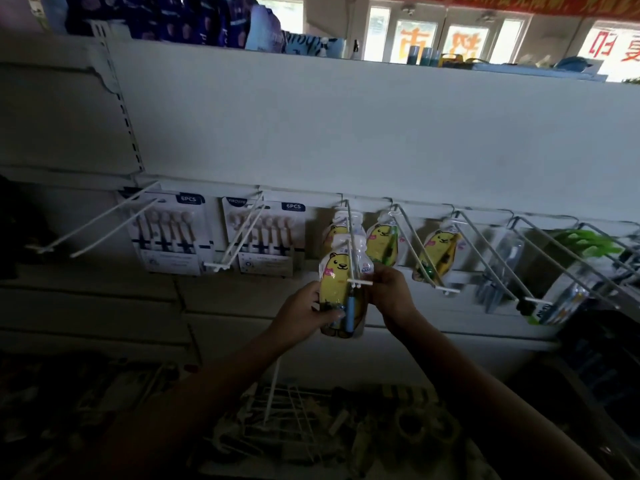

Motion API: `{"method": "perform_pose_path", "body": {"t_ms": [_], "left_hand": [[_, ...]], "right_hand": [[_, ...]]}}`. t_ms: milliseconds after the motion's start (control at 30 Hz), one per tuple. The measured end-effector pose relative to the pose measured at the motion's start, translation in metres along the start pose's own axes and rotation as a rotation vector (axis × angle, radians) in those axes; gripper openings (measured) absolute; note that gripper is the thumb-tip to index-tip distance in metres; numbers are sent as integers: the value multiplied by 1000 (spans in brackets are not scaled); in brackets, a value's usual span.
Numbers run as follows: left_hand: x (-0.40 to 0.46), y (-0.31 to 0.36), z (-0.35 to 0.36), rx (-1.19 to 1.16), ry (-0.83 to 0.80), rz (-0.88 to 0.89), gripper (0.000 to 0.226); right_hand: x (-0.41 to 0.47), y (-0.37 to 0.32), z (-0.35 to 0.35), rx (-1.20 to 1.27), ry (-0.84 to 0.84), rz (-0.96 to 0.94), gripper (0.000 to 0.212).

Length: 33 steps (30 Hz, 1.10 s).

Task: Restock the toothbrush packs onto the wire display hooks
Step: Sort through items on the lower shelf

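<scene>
– Why are both hands on the yellow bear-print toothbrush pack (341, 292)?
– Well, the left hand (304, 315) grips its side. The right hand (389, 292) pinches the white wire hook (351, 251) tip, probably steadying it so the pack's hole slides on.

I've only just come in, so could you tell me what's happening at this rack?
A person is restocking toothbrushes on a wall of wire hooks. Both hands hold a yellow bear toothbrush pack at the tip of one wire hook: the left hand grips its lower left edge, and the right hand pinches its right side by the hook's end. Another bear pack hangs further back on that hook. Two six-piece packs hang to the left, and more bear packs to the right.
</scene>
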State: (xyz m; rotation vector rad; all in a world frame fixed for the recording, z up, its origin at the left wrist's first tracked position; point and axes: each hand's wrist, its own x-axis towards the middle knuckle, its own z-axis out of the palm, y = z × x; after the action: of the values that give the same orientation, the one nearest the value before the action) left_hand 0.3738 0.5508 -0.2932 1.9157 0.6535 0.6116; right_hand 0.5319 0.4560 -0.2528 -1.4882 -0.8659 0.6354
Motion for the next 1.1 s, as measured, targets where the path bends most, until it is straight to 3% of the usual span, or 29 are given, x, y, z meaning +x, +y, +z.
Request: {"method": "perform_pose_path", "body": {"t_ms": [400,700,867,967,1033,1100], "left_hand": [[83,-21,3,7,56,-84,33],[95,-26,9,66,91,-82,36],[90,-34,8,73,97,-67,51],[75,-22,7,81,252,-30,75],[62,-11,2,240,333,97,69],[50,-3,-4,417,311,262,55]], "right_hand": [[87,12,-4,45,-70,10,17],[105,23,-10,24,-131,8,15],[101,21,-12,-212,-78,9,18],[91,24,-21,-483,-58,-39,22],[78,24,-32,-581,-36,-52,20],[61,25,-48,-715,-51,-150,36]]}}
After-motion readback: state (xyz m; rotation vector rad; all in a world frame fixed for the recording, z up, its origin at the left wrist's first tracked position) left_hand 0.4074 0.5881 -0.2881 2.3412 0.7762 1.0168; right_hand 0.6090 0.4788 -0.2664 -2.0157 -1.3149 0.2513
